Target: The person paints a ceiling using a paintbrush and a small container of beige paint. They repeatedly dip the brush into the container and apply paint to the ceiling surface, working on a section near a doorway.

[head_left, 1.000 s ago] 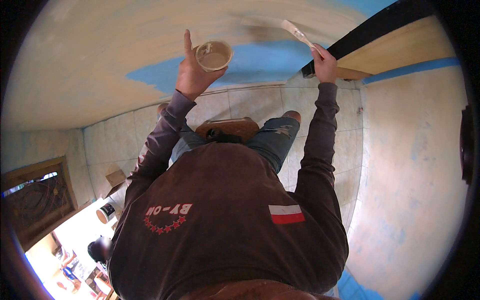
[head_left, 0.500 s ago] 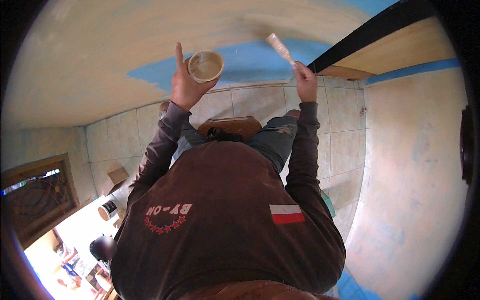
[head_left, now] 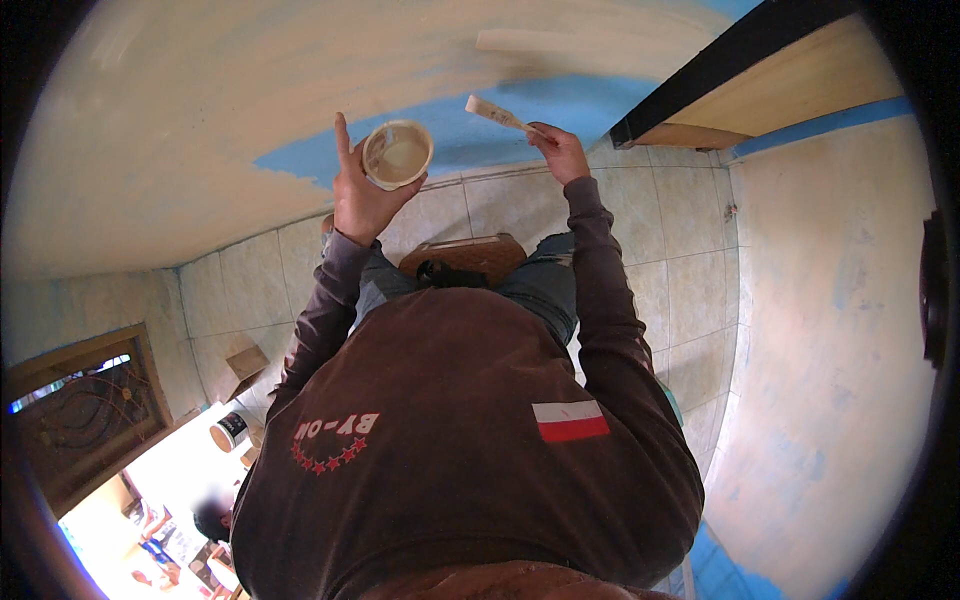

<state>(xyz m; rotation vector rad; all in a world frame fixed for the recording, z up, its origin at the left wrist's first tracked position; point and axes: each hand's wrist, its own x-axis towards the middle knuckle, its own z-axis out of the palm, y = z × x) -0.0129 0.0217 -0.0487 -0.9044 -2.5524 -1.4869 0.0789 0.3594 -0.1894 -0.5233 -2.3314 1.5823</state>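
Head view: left hand grasping cup, right hand grasping brush; black-edged panel right; bucket, box left.

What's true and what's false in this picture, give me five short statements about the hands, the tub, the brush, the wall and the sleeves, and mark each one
1. The left hand holds the tub. True.
2. The brush is dipped in the tub. False: it is outside the tub, to its right.
3. The right hand holds the brush by its handle. True.
4. The wall ahead is one even colour. False: it shows beige and a blue patch.
5. The sleeves are bright yellow. False: they are dark brown.
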